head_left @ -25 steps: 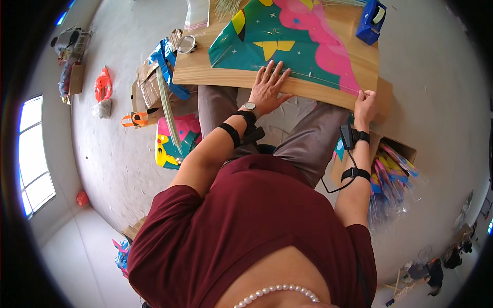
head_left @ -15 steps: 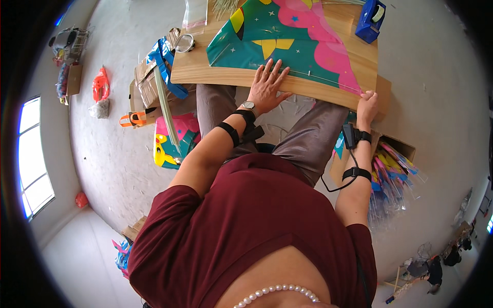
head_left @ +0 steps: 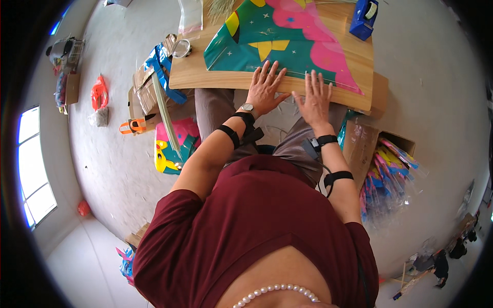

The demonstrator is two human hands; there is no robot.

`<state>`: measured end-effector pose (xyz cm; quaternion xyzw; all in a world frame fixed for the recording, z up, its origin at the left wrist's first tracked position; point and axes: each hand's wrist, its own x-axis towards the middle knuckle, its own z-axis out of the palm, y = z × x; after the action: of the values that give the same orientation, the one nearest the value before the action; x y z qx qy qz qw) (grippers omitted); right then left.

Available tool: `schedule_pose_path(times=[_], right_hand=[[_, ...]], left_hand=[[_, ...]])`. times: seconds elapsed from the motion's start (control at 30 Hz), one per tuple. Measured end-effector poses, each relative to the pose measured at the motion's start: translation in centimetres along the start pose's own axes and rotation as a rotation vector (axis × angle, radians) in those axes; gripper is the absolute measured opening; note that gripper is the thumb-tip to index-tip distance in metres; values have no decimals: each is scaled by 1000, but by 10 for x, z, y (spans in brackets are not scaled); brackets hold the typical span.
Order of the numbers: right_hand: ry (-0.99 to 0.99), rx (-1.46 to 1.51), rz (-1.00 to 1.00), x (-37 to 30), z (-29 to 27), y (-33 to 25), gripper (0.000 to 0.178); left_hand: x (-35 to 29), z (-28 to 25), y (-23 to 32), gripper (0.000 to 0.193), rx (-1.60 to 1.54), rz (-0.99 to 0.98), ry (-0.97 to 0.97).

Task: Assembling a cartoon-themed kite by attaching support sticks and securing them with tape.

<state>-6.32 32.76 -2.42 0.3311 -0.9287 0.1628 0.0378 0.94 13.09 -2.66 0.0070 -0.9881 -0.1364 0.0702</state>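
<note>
Head view: a large, glossy sheet of thin teal, pink and yellow printed film [head_left: 297,36] lies spread on a light-brown wood-grain tabletop [head_left: 218,78], its near edge running close to the table's near edge. A slim, pale, straight strip or rod [head_left: 340,84] lies along that near edge; its material cannot be determined.

Left hand [head_left: 263,94]: fingers extended and fanned, fingertips over the sheet's near edge, thumb held out to the side; nothing grasped. Right hand [head_left: 314,104]: fingers straight, slightly parted, fingertips over the same edge farther right, thumb pointing toward the left hand; likewise nothing gripped. How hard either hand presses cannot be told.

Handling assessment: the sheet appears light and limp, with a slick surface likely to slide on smooth wood and to crease if pinched in mid-panel. Flat, spread fingers appear suited to steadying it. The pale strip is judged light and somewhat springy, liable to bend or roll if pressed at one point only. Recommended hold: the near right corner, where the pink point ends, between thumb and forefinger, with the other palm flat upon the near edge.
</note>
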Motion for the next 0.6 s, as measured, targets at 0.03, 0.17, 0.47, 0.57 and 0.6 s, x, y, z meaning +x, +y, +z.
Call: schedule_pose_path(times=[0.03, 0.17, 0.47, 0.57, 0.6], right_hand=[[3, -2, 8, 0, 3, -5, 74], [-35, -60, 27, -1, 8, 1, 82], [-10, -241, 341, -28, -8, 58, 81], [3, -260, 407, -34, -11, 74, 82], [-37, -282, 444, -36, -14, 77, 82]], left_hand=[[0, 0, 0, 81, -2, 9, -2], [0, -4, 0, 81, 24, -2, -38], [0, -3, 1, 81, 48, -10, -44], [-2, -4, 0, 81, 46, -11, -38], [-1, -4, 0, 81, 47, -9, -38]])
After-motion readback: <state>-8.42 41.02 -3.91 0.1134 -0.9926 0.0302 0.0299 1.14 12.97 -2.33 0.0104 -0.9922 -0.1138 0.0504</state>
